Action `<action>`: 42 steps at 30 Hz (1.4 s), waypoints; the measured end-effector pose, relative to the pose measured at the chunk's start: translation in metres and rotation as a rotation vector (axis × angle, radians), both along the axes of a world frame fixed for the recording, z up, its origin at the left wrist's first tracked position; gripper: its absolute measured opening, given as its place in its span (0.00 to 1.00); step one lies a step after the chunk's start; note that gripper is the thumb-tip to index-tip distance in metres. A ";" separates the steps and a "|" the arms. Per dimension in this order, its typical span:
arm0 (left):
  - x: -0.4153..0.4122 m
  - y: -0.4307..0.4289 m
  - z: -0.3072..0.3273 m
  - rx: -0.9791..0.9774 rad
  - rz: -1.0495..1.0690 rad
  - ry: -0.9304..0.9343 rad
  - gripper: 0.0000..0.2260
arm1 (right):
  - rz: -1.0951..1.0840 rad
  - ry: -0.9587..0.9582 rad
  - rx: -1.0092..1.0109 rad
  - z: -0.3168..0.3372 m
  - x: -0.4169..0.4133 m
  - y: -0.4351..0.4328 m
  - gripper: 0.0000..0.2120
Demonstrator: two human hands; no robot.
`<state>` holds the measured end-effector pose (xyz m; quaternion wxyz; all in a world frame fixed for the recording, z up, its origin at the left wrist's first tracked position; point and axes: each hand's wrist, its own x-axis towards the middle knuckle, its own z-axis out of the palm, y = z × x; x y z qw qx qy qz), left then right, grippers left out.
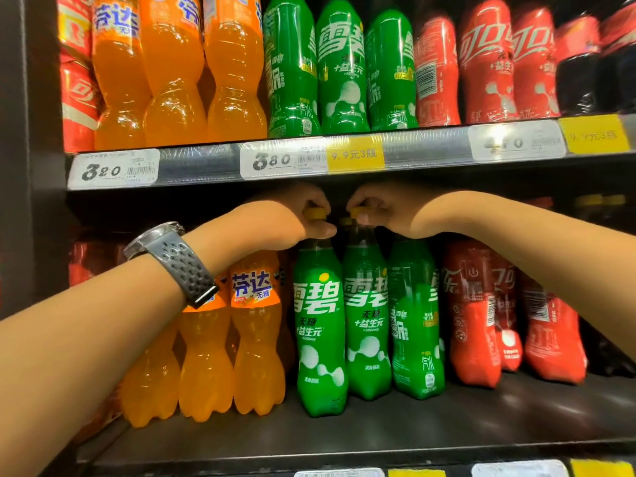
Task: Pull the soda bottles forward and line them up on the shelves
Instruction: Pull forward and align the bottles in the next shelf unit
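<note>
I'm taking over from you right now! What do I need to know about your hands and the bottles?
Left hand grips the yellow cap of the left green bottle. Right hand grips the cap of the middle green bottle.
Done: the upper shelf rows stand lined up at the edge.
Left: on the lower shelf every bottle sits back from the edge. Pull the green ones, the orange bottles and the red bottles forward and level them.

The left hand (292,215) grips the yellow cap of the front green bottle (320,332). The right hand (382,210) grips the adjacent green bottle (366,325) cap.
</note>
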<state>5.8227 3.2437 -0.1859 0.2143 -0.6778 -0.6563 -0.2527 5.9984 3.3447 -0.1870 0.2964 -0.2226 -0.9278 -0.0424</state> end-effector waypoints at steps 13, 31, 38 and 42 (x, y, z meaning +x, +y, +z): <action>0.003 -0.009 0.004 -0.182 -0.053 -0.138 0.19 | -0.252 -0.160 0.056 0.008 0.039 0.009 0.17; 0.013 0.007 0.005 -0.103 0.024 -0.192 0.07 | -0.372 -0.140 0.166 0.006 0.055 0.020 0.24; 0.026 0.024 0.015 -0.185 0.083 -0.183 0.22 | -0.308 -0.072 0.116 0.003 0.054 0.016 0.19; 0.042 0.037 0.015 -0.200 0.184 0.038 0.24 | -0.293 -0.047 0.115 0.002 0.057 0.015 0.18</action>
